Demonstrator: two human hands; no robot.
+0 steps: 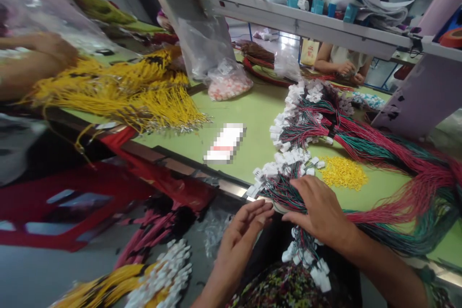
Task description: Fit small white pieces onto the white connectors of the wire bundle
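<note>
My left hand (240, 233) is just off the table's front edge, palm turned inward and fingers stretched out and slightly bent; I see nothing in it. My right hand (321, 209) hovers at or over a bundle of red and dark green wires (285, 191), thumb and fingers spread apart. Whether it touches the wires I cannot tell. White plug housings (269, 173) cap the left ends of this bundle. More wire ends with white housings (306, 257) hang below my right hand, over my lap. Beside that hand lies a pile of small yellow pieces (344, 173).
Another wire bundle (325, 130) lies behind. Yellow wires (144, 91) cover the left of the green table (252, 106), near another person's arm (36, 55). A bag of orange-white parts (229, 82) sits at the back, below a shelf (270, 9). A red crate (72, 221) stands lower left.
</note>
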